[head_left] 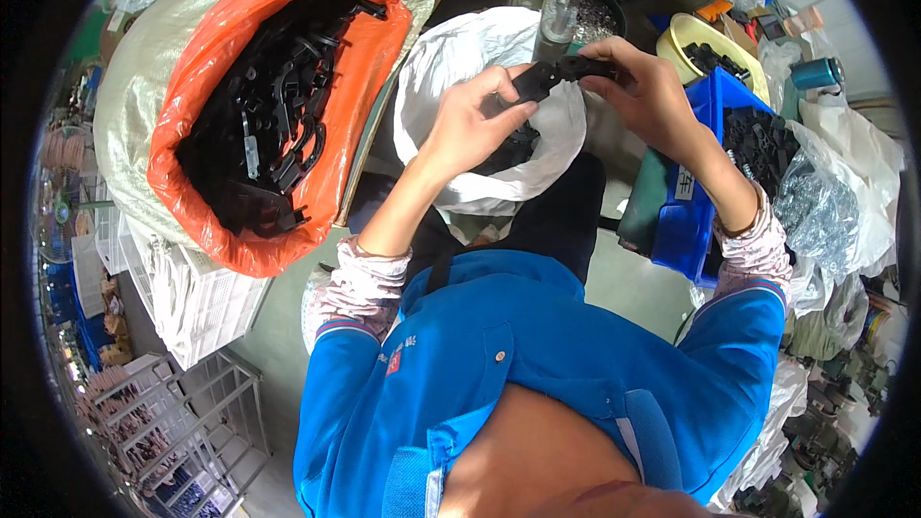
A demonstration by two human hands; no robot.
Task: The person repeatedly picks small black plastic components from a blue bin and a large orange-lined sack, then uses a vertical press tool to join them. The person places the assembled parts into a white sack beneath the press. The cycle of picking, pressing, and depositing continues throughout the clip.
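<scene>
While in both hands, black parts

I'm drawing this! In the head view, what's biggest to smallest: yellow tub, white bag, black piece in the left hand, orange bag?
Orange bag
White bag
Yellow tub
Black piece, partly covered by the left hand

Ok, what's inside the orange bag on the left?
The orange bag holds black plastic parts, some long and curved; whatever lies beneath the top ones is covered.

Sack left, bin right, held parts between
</scene>
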